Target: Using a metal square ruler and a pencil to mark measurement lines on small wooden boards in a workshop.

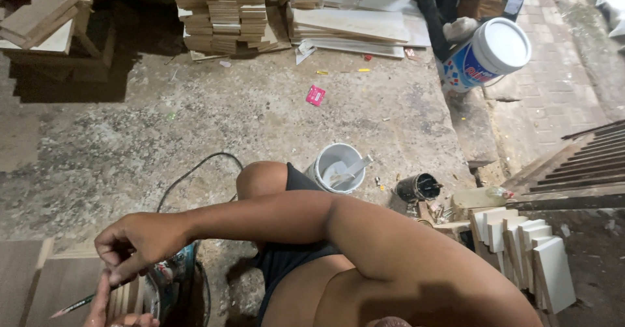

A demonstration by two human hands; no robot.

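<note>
My right arm crosses my body from the lower right, and my right hand is curled over the lower left with its fingertips pinched on a thin pencil that slants down to the left. Only a finger and some knuckles of my left hand show at the bottom edge, just under the right hand and beside the pencil. Both hands are over brown wood-look tiles lying flat at the bottom left. My bent knee is behind my forearm.
A power tool with a black cable lies right of the tiles. A white bucket holding a trowel and a black can stand on the concrete. Upright tile pieces at right, tile stacks behind, large white pail.
</note>
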